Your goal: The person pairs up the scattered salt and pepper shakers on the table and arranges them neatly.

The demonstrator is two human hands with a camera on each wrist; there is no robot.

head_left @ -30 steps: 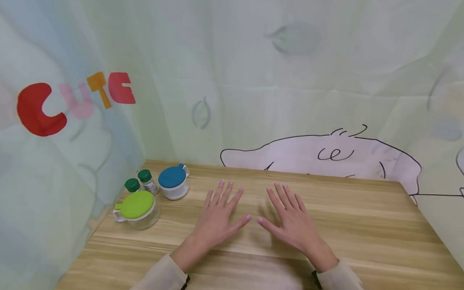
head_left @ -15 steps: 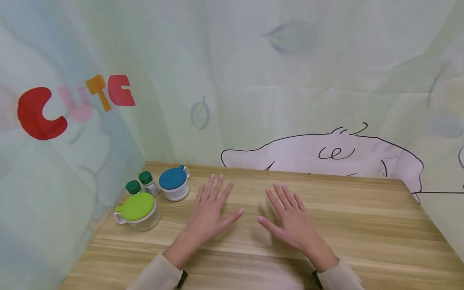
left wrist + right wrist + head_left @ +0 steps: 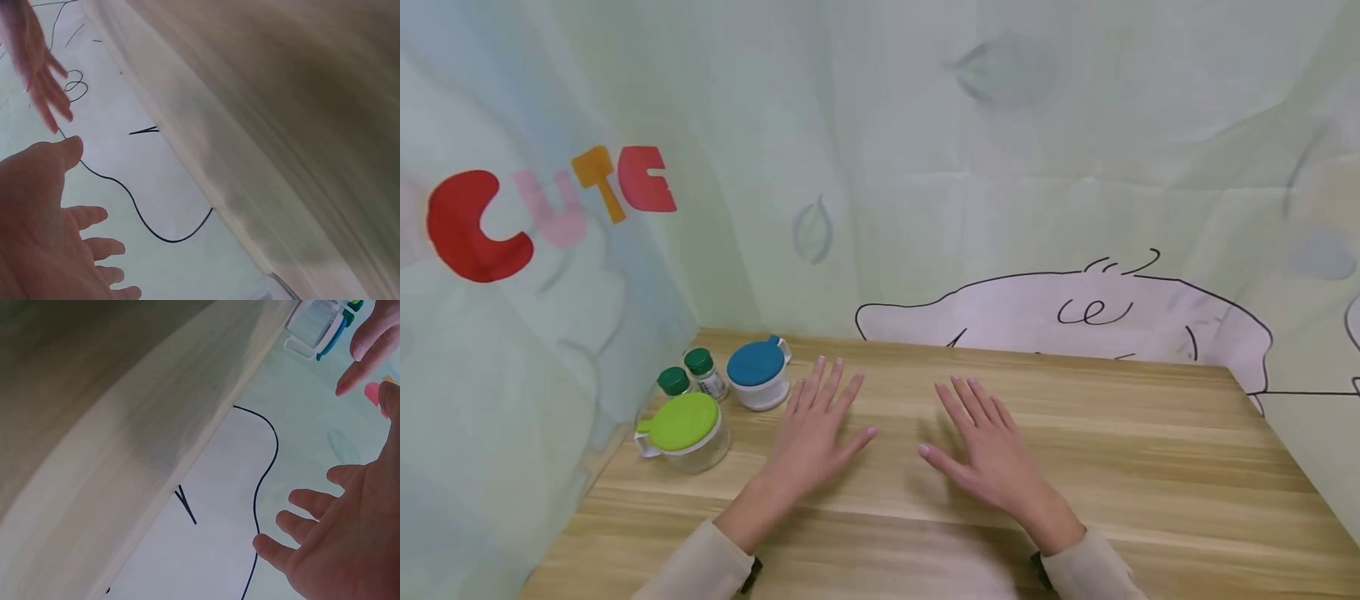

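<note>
My left hand [image 3: 808, 437] hovers palm down over the wooden table [image 3: 1112, 467], fingers spread and holding nothing. Its fingertips come close to a white jar with a blue lid [image 3: 758, 375]. Over the middle of the table my right hand [image 3: 996, 458] is also spread, with nothing in it. Left of the blue-lidded jar stands a clear jar with a lime-green lid [image 3: 685, 429] and a white handle. Behind that are two small shakers with green caps, one shaker [image 3: 706, 375] in full sight and the other shaker [image 3: 674, 382] partly hidden. The right wrist view catches the blue-lidded jar [image 3: 315, 328] near its top edge.
A printed curtain [image 3: 887, 167] hangs behind the table and along its left side, with coloured letters [image 3: 478, 229] on the left part. A line-drawn animal [image 3: 1067, 321] shows just above the table's back edge.
My left hand has moved left, toward the blue-lidded jar, widening the gap between the hands. My right hand has shifted slightly left. The jars and shakers stay put.
</note>
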